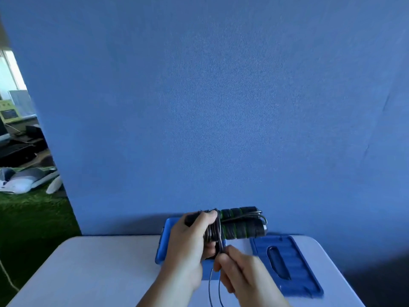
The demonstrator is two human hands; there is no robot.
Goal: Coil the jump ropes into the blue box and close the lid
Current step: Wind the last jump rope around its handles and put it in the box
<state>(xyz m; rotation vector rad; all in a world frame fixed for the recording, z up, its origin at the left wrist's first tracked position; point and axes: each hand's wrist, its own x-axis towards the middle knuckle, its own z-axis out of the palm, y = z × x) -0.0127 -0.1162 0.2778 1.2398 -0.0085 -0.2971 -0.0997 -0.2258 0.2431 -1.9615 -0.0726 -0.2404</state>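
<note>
My left hand (188, 240) grips the two black jump-rope handles with green bands (241, 224), held side by side above the blue box (162, 244). Thin grey cord is wound round the middle of the handles. My right hand (239, 269) pinches the loose cord (210, 289) just below the handles, and a loop of it hangs down toward me. The box sits on the white table, mostly hidden behind my hands. Its blue lid (287, 262) lies flat on the table to the right, apart from the box.
A white table (99, 273) carries the box and lid. A blue backdrop (221, 107) rises right behind the table. At the far left, beyond the backdrop, there is green carpet (28, 218) with clutter on it.
</note>
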